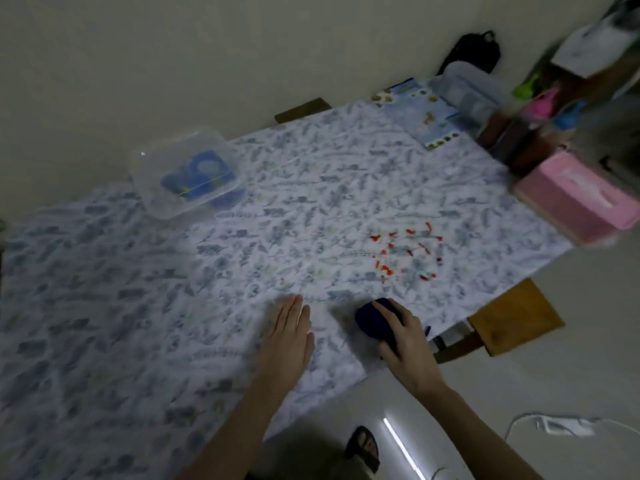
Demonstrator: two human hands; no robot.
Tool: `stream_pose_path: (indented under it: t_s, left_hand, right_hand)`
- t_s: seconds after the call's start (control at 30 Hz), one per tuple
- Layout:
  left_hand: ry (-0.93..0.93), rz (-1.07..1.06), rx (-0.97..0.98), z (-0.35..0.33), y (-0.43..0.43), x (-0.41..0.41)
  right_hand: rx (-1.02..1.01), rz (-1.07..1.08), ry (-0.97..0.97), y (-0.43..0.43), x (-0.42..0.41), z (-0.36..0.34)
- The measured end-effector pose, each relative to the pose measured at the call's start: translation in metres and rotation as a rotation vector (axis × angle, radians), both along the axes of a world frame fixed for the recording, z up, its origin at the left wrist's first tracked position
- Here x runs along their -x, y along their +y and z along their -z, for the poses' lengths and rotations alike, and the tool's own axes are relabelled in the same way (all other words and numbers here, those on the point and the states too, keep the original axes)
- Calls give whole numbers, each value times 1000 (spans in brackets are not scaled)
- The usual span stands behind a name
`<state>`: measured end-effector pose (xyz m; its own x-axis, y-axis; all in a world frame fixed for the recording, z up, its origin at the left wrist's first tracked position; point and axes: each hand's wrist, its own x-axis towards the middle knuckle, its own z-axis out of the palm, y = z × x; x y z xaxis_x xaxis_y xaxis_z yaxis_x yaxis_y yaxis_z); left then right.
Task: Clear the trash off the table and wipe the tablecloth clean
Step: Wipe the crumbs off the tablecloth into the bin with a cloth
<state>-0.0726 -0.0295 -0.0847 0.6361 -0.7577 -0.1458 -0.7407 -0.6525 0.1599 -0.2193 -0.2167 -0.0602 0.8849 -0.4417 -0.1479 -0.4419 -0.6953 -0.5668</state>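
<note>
A white tablecloth (pixel 173 306) with a blue leaf pattern covers the table. Several small red scraps (pixel 405 254) lie scattered on it at the right of centre. My right hand (pixel 405 337) grips a dark blue bunched cloth (pixel 372 320) resting on the tablecloth near the front edge, just below the scraps. My left hand (pixel 289 336) lies flat on the tablecloth with its fingers together, a little left of the cloth and holding nothing.
A clear plastic box (pixel 183 171) with blue items stands at the back left. A pink tissue box (pixel 578 199), jars and a clear container (pixel 467 86) crowd the right end. A wooden stool (pixel 512 317) sits by the table's right front. A white cable (pixel 561 424) lies on the floor.
</note>
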Motion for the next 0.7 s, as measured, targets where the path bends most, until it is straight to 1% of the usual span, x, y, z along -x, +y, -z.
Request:
stream_pose_path:
  t_s: [0.2, 0.37, 0.47, 0.57, 0.63, 0.7]
  left_hand:
    - [-7, 9, 0, 15, -96, 1]
    - [-65, 23, 30, 23, -139, -24]
    - [-66, -31, 59, 29, -150, -51]
    - [-109, -75, 22, 38, -150, -76]
    - [-94, -92, 38, 47, -144, -87]
    - [-78, -97, 66, 53, -139, -92]
  right_hand:
    - [23, 176, -11, -107, 31, -5]
    - [88, 191, -23, -167, 22, 2]
    - [117, 228, -23, -192, -2, 10]
    - [140, 268, -2, -215, -29, 16]
    - [191, 294, 56, -232, -42, 21]
    - [295, 276, 148, -250, -51, 26]
